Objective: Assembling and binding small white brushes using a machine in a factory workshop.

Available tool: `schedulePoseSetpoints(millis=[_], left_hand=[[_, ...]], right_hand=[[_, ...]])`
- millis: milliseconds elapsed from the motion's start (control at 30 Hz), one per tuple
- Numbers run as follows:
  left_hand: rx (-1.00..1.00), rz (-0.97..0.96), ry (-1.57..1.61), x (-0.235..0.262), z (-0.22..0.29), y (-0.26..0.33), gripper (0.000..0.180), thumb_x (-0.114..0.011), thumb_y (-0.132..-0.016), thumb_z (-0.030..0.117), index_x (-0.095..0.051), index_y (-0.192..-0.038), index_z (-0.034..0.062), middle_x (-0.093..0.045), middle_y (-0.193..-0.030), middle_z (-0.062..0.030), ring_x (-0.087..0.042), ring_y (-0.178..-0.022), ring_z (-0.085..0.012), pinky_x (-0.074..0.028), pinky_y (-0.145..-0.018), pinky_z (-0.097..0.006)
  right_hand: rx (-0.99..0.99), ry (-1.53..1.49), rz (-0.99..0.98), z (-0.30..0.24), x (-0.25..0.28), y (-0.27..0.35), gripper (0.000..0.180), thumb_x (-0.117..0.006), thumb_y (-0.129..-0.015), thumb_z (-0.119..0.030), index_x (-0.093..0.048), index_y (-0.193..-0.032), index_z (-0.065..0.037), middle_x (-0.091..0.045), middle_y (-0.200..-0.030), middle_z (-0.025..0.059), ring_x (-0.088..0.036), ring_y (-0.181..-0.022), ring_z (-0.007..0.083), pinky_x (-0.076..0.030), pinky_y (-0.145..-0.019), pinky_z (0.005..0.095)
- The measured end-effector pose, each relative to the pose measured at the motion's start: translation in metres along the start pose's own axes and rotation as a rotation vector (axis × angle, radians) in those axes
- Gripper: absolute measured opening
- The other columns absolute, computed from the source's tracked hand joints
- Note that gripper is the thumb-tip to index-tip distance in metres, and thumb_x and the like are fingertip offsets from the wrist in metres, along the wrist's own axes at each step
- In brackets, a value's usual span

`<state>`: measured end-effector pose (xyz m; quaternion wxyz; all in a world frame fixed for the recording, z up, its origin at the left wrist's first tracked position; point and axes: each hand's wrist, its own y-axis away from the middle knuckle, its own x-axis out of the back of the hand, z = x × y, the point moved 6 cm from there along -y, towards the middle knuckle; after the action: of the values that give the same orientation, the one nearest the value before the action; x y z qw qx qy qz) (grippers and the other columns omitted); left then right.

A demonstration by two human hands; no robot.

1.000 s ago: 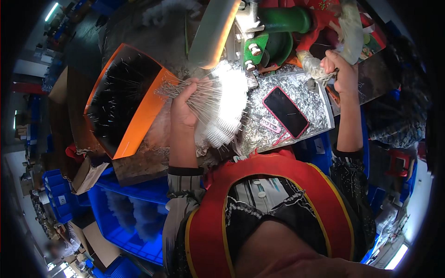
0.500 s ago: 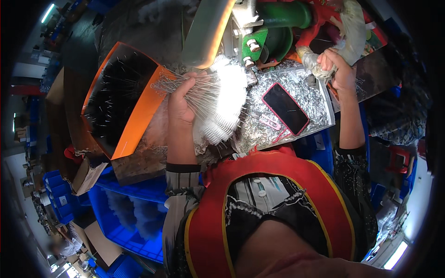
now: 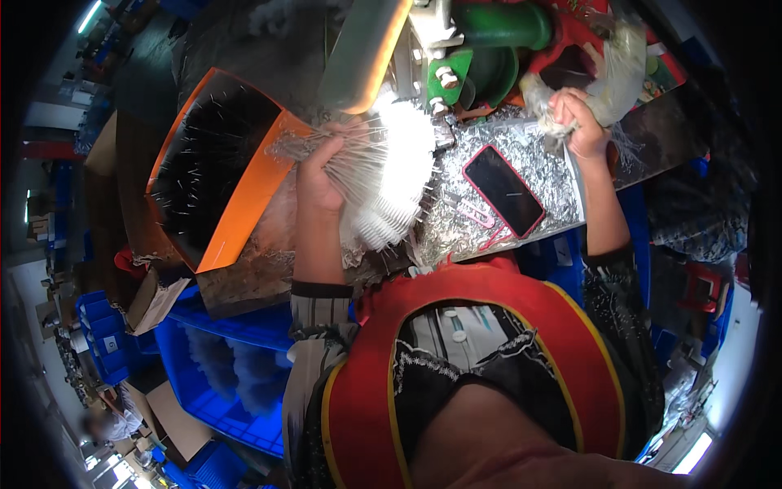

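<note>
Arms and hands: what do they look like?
The left hand and right hand are both ungloved. The left sleeve is grey with dark stripes and a black cuff; the right sleeve is black with pale specks.

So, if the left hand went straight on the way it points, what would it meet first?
Beyond the thin metal wires in its grip, the left hand would probably meet the grey lamp-like panel, though depth is unclear and it may pass underneath.
</note>
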<state>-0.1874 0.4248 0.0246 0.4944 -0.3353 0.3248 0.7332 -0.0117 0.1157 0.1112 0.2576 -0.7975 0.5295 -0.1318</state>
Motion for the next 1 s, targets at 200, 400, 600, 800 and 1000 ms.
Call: schedulePoseSetpoints(millis=[200,400,600,800,1000], left_hand=[[-0.141,0.039,0.041,0.009,0.003,0.015,0.019,-0.044,-0.076,-0.004,-0.049,-0.094,-0.0006,-0.045,-0.113,-0.0255,-0.048,-0.105,-0.0331,-0.040,-0.093,-0.041],[-0.150,0.079,0.042,0.008,0.004,0.013,0.020,-0.045,-0.076,-0.004,-0.050,-0.095,-0.0010,-0.047,-0.112,-0.0256,-0.049,-0.104,-0.0329,-0.041,-0.092,-0.041],[-0.141,0.085,-0.005,0.005,0.005,0.009,0.021,-0.044,-0.076,-0.005,-0.050,-0.096,-0.0021,-0.046,-0.112,-0.0261,-0.049,-0.103,-0.0330,-0.041,-0.092,-0.041],[-0.160,0.123,-0.010,0.005,0.006,0.011,0.022,-0.044,-0.075,-0.006,-0.049,-0.097,-0.0027,-0.048,-0.110,-0.0263,-0.050,-0.102,-0.0329,-0.043,-0.090,-0.040],[-0.171,0.229,-0.027,0.002,0.008,0.013,0.019,-0.046,-0.076,-0.006,-0.050,-0.093,-0.0017,-0.054,-0.101,-0.0237,-0.056,-0.092,-0.0290,-0.047,-0.080,-0.039]], right_hand=[[-0.437,-0.014,0.045,-0.029,-0.001,-0.017,0.034,-0.049,-0.075,-0.008,-0.038,-0.043,-0.007,-0.041,-0.046,0.0068,-0.044,-0.048,0.0165,-0.038,-0.056,0.0278],[-0.428,0.008,0.016,-0.036,-0.003,-0.018,0.036,-0.049,-0.076,-0.010,-0.038,-0.042,-0.008,-0.040,-0.044,0.0066,-0.044,-0.048,0.0166,-0.037,-0.056,0.0276],[-0.493,0.046,0.004,-0.047,-0.004,-0.028,0.036,-0.050,-0.076,-0.011,-0.037,-0.042,-0.008,-0.039,-0.043,0.0061,-0.043,-0.047,0.0162,-0.037,-0.055,0.0267],[-0.316,-0.034,0.048,-0.038,-0.006,-0.023,0.029,-0.055,-0.072,-0.009,-0.045,-0.046,-0.005,-0.043,-0.044,0.0061,-0.045,-0.043,0.0152,-0.040,-0.049,0.0268],[0.004,-0.066,-0.029,0.002,-0.002,0.001,0.023,-0.049,-0.070,0.000,-0.045,-0.049,-0.003,-0.045,-0.048,0.0072,-0.046,-0.047,0.0166,-0.041,-0.057,0.0286]])
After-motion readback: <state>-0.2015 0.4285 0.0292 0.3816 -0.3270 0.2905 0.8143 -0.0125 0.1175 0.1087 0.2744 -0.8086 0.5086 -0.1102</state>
